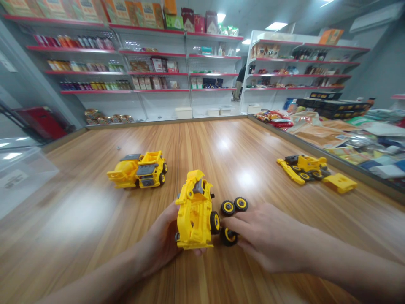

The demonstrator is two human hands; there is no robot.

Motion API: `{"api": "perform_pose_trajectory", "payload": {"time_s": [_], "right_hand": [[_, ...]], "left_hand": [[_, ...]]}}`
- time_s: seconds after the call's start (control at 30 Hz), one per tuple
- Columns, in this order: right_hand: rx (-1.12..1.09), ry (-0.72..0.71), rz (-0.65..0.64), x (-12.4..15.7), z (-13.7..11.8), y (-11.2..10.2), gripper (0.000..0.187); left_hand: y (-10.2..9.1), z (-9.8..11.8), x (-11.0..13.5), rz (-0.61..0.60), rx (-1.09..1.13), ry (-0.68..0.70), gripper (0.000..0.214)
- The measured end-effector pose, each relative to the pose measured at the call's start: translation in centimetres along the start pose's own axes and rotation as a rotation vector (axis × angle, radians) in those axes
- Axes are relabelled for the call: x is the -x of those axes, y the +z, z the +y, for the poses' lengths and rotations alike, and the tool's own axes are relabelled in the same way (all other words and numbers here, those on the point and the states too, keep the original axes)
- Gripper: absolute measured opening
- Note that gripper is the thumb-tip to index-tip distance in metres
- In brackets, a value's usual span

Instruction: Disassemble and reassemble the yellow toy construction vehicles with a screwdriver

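Observation:
My left hand (161,240) grips a yellow toy truck body (194,213) from its left side and holds it upright on the wooden table (95,219). One black and yellow wheel (215,222) is fitted on the truck's right side. My right hand (268,236) lies just right of it, fingers curled onto a loose wheel (228,236). Two more loose wheels (234,206) lie together on the table just beyond my right fingers.
An assembled yellow toy truck (139,169) stands at the left middle of the table. A partly taken-apart yellow vehicle with loose pieces (311,171) lies at the right. Packaged goods (341,131) cover the counter beyond the right edge. Store shelves (152,71) line the back; a person (238,82) stands far off.

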State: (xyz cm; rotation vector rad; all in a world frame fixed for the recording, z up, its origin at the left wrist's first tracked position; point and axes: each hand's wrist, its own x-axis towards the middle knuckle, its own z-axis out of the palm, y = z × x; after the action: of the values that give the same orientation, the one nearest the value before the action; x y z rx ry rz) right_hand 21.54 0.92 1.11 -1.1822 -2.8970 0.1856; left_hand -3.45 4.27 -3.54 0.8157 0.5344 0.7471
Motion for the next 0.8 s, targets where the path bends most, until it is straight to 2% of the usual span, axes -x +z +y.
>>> {"api": "perform_pose_trajectory", "payload": {"time_s": [0.1, 0.2, 0.5, 0.8], "right_hand": [[-0.018, 0.02, -0.005, 0.0, -0.3, -0.5, 0.019], [-0.044, 0.039, -0.012, -0.1, -0.3, -0.7, 0.014], [-0.056, -0.021, 0.02, -0.1, 0.2, 0.9, 0.013], [-0.05, -0.02, 0.033, 0.4, 0.8, 0.3, 0.011]], "left_hand": [[0.0, 0.0, 0.0, 0.001, -0.005, -0.005, 0.042], [0.1, 0.1, -0.1, -0.013, 0.007, -0.007, 0.046], [0.1, 0.2, -0.1, -0.008, 0.039, -0.034, 0.049], [0.0, 0.2, 0.0, -0.013, 0.022, -0.028, 0.047]]}}
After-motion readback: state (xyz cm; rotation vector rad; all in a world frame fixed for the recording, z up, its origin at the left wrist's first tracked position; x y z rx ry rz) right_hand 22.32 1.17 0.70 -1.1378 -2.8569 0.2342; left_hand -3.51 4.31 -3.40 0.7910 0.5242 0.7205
